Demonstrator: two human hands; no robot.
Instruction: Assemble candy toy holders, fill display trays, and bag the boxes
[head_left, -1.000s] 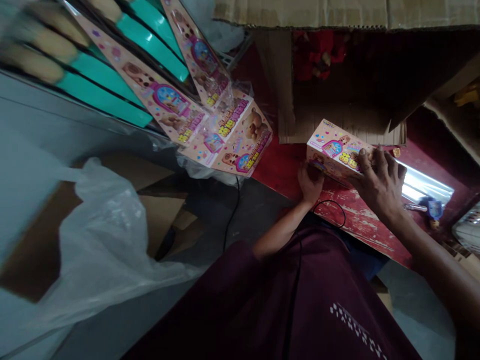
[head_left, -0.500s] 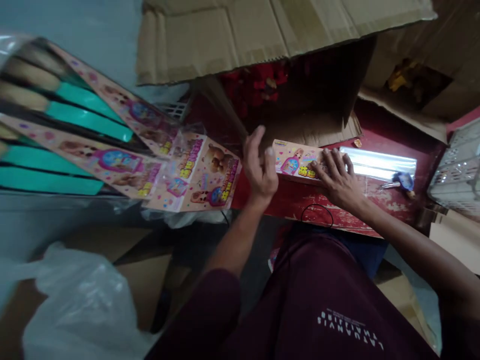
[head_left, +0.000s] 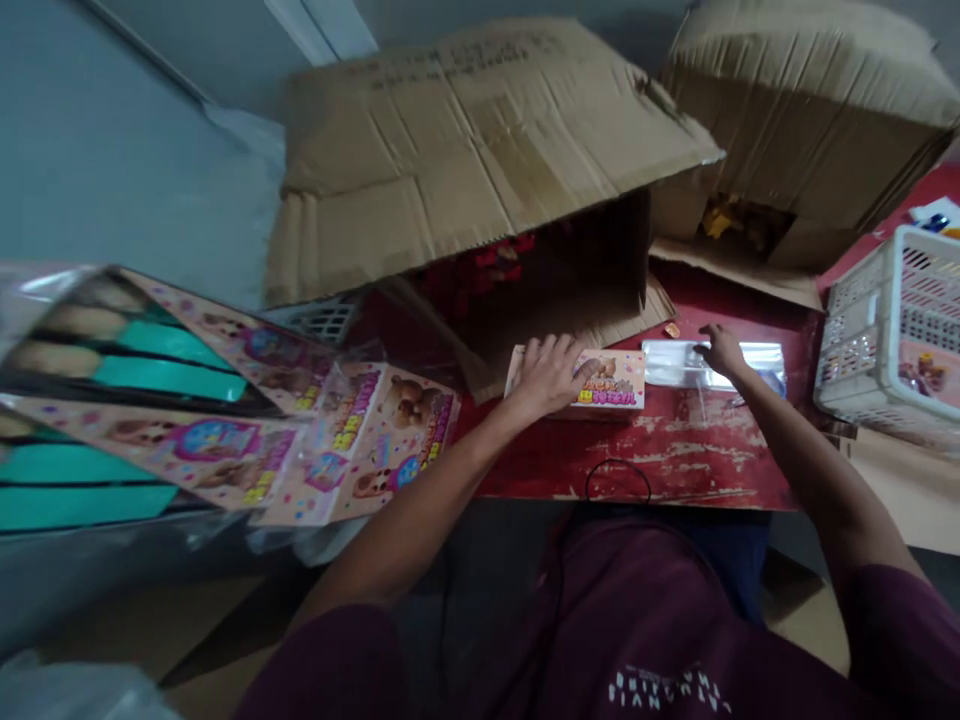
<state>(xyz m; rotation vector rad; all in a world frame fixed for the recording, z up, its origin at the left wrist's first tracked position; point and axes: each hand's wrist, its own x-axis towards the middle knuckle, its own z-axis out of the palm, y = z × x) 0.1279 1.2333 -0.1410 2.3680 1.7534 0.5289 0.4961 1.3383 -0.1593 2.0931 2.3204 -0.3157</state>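
Observation:
My left hand (head_left: pixel 550 376) lies with fingers spread over the left part of a small printed carton (head_left: pixel 622 380) on the red table. My right hand (head_left: pixel 721 352) is over a flat stack of shiny clear plastic sleeves (head_left: pixel 671 364), to the right of the carton. Its thumb and fingers are apart, with nothing seen between them. Part of a blue item (head_left: pixel 772 382) shows at the right end of the sleeves. A small orange piece (head_left: pixel 672 329) lies just behind them.
A big open cardboard box (head_left: pixel 465 130) with red items stands behind the carton, and a second box (head_left: pixel 795 130) with yellow items behind right. A white basket (head_left: pixel 855 330) is at right. Printed bear cartons (head_left: pixel 405 430) in plastic extend left. A dark cord loop (head_left: pixel 619 463) lies near the table's front edge.
My left hand has come down onto the carton. My right hand has left the carton and moved right to the plastic sleeves. The carton now shows a different printed face. The view has shifted.

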